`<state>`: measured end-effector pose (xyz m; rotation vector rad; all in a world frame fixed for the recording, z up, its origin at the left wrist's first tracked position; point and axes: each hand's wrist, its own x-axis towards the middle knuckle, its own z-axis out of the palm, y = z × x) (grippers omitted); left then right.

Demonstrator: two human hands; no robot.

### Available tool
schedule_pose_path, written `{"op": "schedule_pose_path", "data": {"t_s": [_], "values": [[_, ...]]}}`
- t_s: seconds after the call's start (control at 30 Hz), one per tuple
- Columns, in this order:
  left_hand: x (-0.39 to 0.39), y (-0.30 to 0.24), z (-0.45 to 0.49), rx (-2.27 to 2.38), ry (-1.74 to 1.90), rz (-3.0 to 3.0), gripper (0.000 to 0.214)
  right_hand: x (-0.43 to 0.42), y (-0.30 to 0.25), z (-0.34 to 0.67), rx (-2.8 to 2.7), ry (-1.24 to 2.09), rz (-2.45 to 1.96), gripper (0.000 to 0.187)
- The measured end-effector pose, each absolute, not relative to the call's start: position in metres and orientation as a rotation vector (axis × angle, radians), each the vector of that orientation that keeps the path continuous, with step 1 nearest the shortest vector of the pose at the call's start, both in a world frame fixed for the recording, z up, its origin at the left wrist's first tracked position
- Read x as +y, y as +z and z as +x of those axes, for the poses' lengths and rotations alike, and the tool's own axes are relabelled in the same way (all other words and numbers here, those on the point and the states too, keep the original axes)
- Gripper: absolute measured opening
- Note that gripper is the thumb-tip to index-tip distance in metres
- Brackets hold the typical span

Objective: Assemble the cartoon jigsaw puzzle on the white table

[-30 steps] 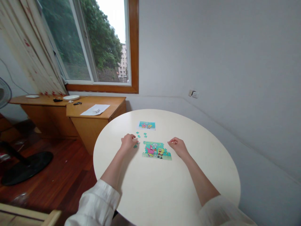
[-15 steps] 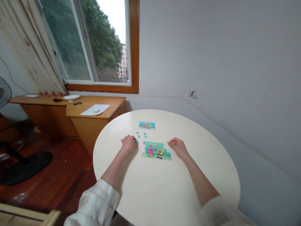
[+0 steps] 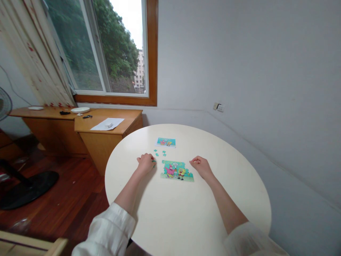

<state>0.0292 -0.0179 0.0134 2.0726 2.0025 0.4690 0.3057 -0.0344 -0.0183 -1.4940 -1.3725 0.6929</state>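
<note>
1. Teal puzzle piece point(image 3: 154, 162) now seems pinched by the curled fingers of the left hand point(image 3: 146, 163); a second ago it lay on the surface point(image 3: 170, 213), so one fewer lies loose.
2. Between the hands lies the part-joined puzzle point(image 3: 176, 171), its right edge stepped.
3. Right hand point(image 3: 202, 166): fingers pressed together; whether they hold anything, I cannot tell.
4. Loose pieces point(image 3: 164, 153) lie uncontained, near the picture card point(image 3: 165, 142); the far-left white dish's point(image 3: 80, 110) contents are unclear.

Left sleeve point(image 3: 106, 229) off-white, loose, creased, broad cuff. Right sleeve point(image 3: 247, 236) similarly pale (blurry, looks half see-through). Left hand point(image 3: 146, 163) and right hand point(image 3: 201, 166) bare up to the sleeve ends.
</note>
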Motion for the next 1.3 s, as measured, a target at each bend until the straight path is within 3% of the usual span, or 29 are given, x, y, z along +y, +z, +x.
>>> {"op": "schedule_pose_path", "data": {"t_s": [0.1,0.33,0.87,1.1,1.3], "values": [[-0.018,0.014,0.029,2.011,0.497,2.077,0.027,-0.035,-0.018,0.306,-1.373,0.699,-1.486,0.031],[-0.022,0.019,0.033,1.976,0.423,2.094,0.020,-0.035,-0.017,0.306,-1.365,0.708,-1.477,0.027],[-0.024,0.019,0.036,1.861,0.476,2.078,0.027,-0.036,-0.017,0.306,-1.341,0.719,-1.473,0.026],[-0.022,0.016,0.036,1.797,0.665,1.974,0.019,-0.034,-0.020,0.306,-1.338,0.721,-1.472,0.024],[-0.009,0.010,0.035,1.477,1.068,1.656,0.009,-0.034,-0.020,0.308,-1.358,0.710,-1.477,0.025]]}}
